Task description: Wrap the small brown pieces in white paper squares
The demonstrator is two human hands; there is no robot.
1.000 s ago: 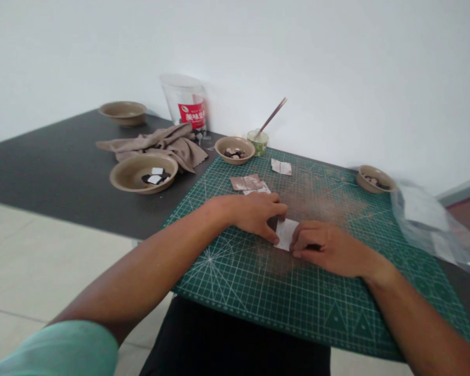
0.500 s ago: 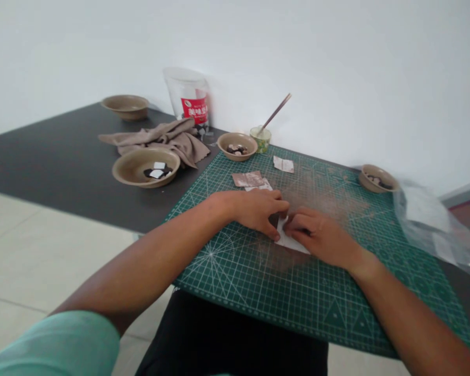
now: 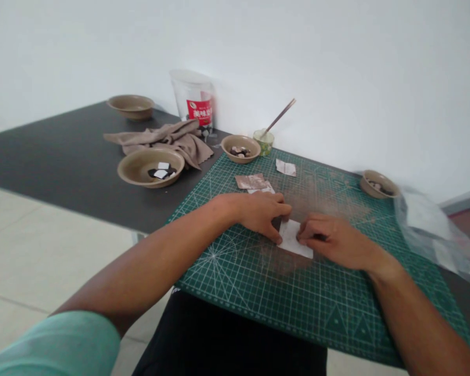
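A small white sheet of paper (image 3: 294, 239) lies on the green cutting mat (image 3: 258, 292). My left hand (image 3: 263, 213) presses on its left edge, fingers curled, and covers a dark piece that barely shows. At the sheet's right side my right hand (image 3: 332, 240) has its fingers bent down onto the paper. Both hands rest on the mat, close together.
Brownish paper scraps (image 3: 251, 181) and a white scrap (image 3: 285, 167) lie further back on the mat. Tan bowls (image 3: 151, 167) (image 3: 240, 148) (image 3: 377, 184) (image 3: 131, 106) hold small pieces. A beige cloth (image 3: 168, 138), a clear jar (image 3: 195, 102), a cup with a stick (image 3: 265, 141) and a plastic bag (image 3: 434, 230) stand around.
My right hand slid left over the white sheet, then drew back to the right, uncovering more of it. The left hand stayed pressed in place. The view shifted slightly.
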